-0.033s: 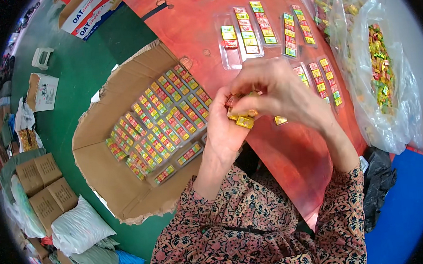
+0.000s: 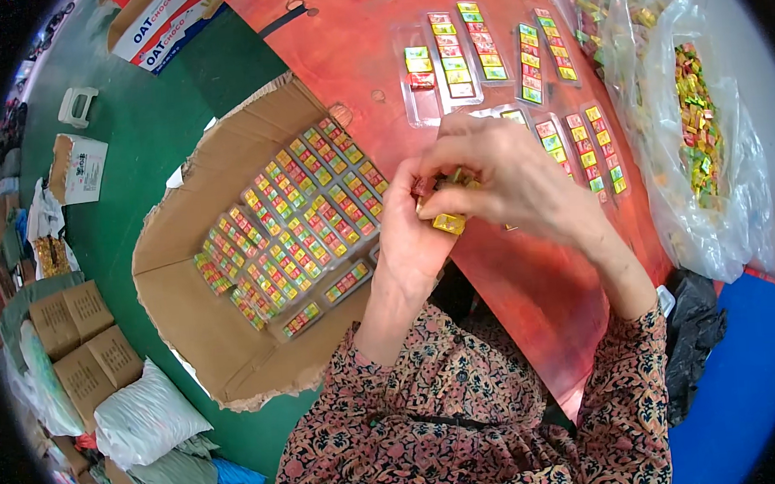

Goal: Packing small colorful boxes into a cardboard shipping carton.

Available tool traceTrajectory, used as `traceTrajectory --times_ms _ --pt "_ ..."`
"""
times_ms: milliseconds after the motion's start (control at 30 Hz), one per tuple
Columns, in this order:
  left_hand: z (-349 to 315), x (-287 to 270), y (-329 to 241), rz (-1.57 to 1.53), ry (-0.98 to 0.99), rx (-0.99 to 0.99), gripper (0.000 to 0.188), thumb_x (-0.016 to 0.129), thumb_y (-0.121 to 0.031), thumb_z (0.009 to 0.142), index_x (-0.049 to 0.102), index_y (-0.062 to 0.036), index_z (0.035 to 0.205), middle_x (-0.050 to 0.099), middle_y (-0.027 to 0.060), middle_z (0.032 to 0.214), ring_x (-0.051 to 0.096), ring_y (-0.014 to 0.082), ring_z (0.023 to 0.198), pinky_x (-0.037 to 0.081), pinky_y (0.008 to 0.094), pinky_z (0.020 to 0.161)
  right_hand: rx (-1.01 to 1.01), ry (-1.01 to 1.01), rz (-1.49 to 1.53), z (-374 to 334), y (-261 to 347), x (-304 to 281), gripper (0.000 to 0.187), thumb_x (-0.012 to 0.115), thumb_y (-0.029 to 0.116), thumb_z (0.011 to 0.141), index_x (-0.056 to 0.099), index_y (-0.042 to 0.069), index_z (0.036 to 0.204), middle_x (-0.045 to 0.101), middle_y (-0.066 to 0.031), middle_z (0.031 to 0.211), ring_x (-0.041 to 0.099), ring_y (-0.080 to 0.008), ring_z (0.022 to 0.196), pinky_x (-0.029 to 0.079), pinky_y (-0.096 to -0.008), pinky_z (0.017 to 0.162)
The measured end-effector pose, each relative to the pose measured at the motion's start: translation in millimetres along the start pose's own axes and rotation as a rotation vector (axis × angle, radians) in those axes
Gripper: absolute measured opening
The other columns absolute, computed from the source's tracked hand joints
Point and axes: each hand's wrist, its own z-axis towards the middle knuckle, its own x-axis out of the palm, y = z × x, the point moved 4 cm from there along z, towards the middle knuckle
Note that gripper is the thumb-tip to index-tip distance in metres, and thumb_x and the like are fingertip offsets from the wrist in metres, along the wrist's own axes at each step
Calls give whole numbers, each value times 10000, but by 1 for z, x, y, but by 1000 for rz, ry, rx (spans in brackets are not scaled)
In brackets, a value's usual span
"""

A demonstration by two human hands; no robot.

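Both hands meet above the near part of the red bench point(image 2: 533, 295): the left hand point(image 2: 414, 236) is cupped around a small clutch of wrapped candies point(image 2: 447, 221), a yellow one showing at the fingertips, and the right hand point(image 2: 512, 177) pinches into the same clutch from above. The candies are tiny foil-wrapped squares in yellow, green and red. Judging by how things lie, the work is well along but not finished: the cardboard box point(image 2: 225, 341) off the bench's left edge already holds many filled clear trays point(image 2: 294, 230) in rows, 7 or so more trays point(image 2: 473, 46) lie toward the far edge, 1 only partly filled, and a clear plastic bag point(image 2: 696, 134) at the right edge holds plenty of loose candies.
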Motion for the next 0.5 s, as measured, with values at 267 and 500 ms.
traceTrajectory --times_ms 267,500 --pt "-1 4 6 98 -235 49 173 444 -210 875 556 -80 896 576 12 809 569 131 798 476 286 713 73 -185 -306 -15 9 16 119 616 79 722 569 17 811 538 -82 739 575 -236 640 460 -322 546" --pt "7 13 8 185 -21 -3 350 317 -226 895 511 -11 1091 577 179 1059 552 350 997 449 481 832 282 -416 133 3 -42 -28 182 654 117 755 616 -17 871 593 -32 717 487 -50 588 397 -212 500"
